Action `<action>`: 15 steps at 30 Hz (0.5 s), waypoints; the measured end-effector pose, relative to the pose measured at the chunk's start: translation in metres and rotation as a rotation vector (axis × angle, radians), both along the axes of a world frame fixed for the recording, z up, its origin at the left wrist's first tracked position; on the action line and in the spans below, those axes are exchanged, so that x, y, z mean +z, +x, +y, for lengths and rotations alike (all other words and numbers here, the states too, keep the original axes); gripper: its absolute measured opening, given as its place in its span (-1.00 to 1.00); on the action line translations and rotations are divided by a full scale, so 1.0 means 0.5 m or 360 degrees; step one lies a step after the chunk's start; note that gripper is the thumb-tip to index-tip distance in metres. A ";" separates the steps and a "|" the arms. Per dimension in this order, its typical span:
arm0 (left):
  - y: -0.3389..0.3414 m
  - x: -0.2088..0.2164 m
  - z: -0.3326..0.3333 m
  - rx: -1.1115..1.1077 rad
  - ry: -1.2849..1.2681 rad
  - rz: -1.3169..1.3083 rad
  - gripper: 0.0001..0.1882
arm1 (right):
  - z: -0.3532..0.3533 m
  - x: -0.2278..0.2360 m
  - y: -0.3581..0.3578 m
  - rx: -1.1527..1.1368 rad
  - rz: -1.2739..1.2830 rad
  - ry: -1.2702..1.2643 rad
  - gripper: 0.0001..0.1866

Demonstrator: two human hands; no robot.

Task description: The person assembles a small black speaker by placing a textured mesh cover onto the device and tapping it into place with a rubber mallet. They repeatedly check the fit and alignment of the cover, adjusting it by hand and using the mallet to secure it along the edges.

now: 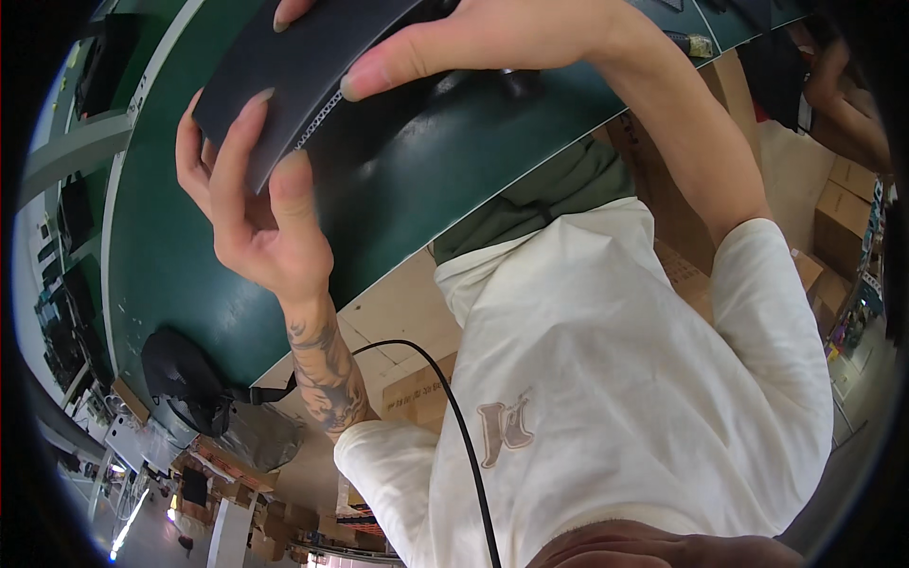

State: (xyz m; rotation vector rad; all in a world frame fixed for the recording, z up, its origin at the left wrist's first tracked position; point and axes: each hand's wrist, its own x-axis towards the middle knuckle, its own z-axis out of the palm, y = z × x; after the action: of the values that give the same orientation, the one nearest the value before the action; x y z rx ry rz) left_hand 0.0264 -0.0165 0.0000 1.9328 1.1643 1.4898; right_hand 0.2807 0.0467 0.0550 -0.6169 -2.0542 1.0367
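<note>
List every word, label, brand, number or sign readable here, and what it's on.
No text here can be quoted with confidence.
White shirt: brown stitched emblem, stylised, not readable as a word.
Brown carton left of the shirt: a line of dark print, too blurred.
Cartons at far right: faint marks, too small.
Black panel held by left hand and right hand: no lettering visible; its pale edge strip looks patterned.
</note>
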 end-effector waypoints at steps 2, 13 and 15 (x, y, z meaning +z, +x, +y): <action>0.008 -0.005 -0.001 0.0001 -0.0002 -0.0072 -0.57 | -0.006 -0.008 -0.002 0.0023 0.0108 -0.0019 -0.42; 0.000 -0.030 0.014 -0.0080 0.0074 -0.0138 -0.46 | 0.030 -0.053 0.039 0.0196 0.0067 -0.0019 0.05; -0.001 -0.030 0.016 -0.0082 0.0066 -0.0110 -0.44 | 0.014 -0.026 0.052 0.0167 0.0045 -0.0032 0.03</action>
State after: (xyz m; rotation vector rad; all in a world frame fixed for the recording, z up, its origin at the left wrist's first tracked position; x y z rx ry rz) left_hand 0.0257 -0.0087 -0.0148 1.9077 1.0542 1.5523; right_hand 0.3068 0.0539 0.0420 -0.5063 -2.0723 1.1208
